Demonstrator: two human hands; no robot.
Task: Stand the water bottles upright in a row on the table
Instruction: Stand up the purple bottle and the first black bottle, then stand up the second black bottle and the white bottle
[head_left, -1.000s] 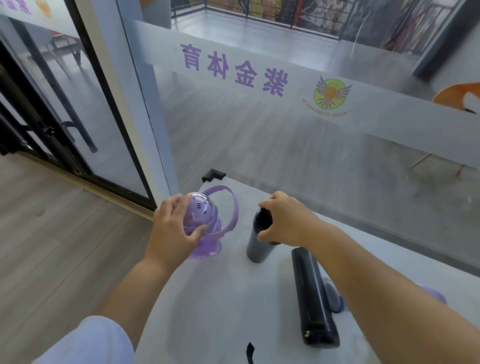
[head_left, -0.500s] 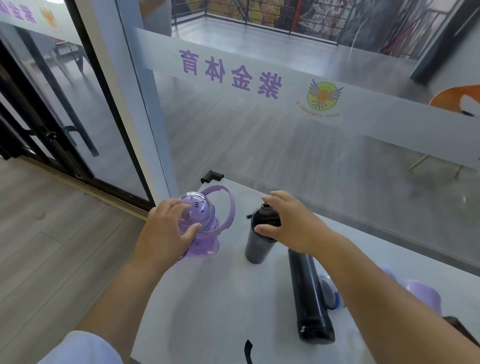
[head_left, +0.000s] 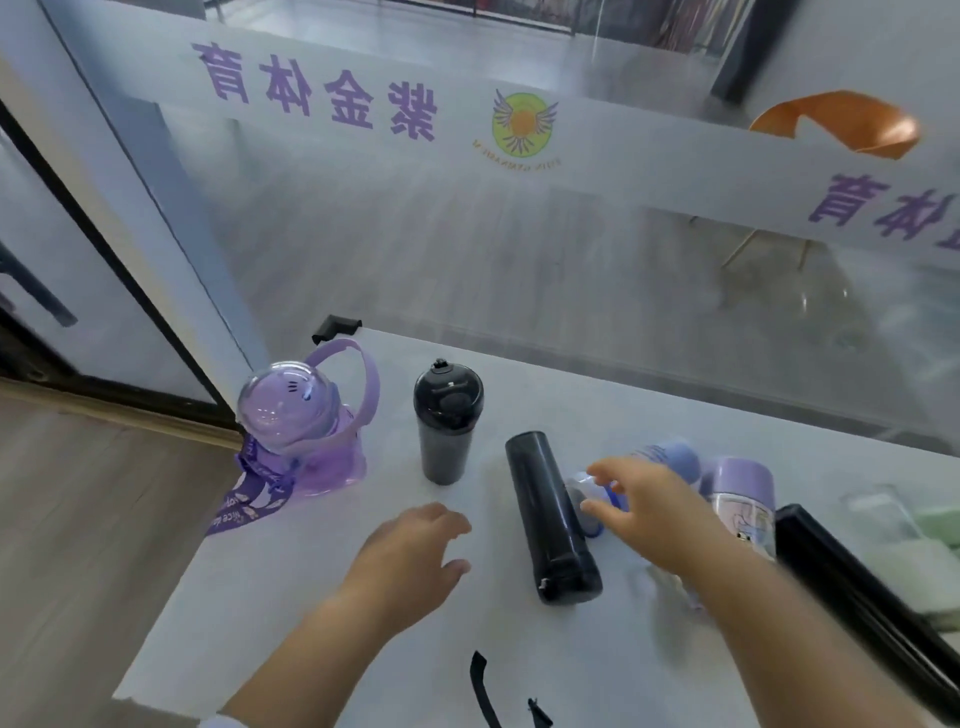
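Head view: two bottles stand upright at the surface's (head_left: 322, 597) far left — both hands, left (head_left: 410, 558) and right (head_left: 649, 512), fingers apart and empty, flank the lying black bottle (head_left: 550, 519), likely next to be lifted.

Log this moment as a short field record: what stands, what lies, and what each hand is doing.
standing: purple bottle with domed lid and strap; short black bottle beside it
lying: long black bottle; blue bottle and lilac bottle behind the right hand, partly hidden
left hand: open, empty, over the table before the short black bottle
right hand: open, blurred, fingers spread over the lying bottles, gripping nothing visible
far right: black bar, unclear
row so far: two upright
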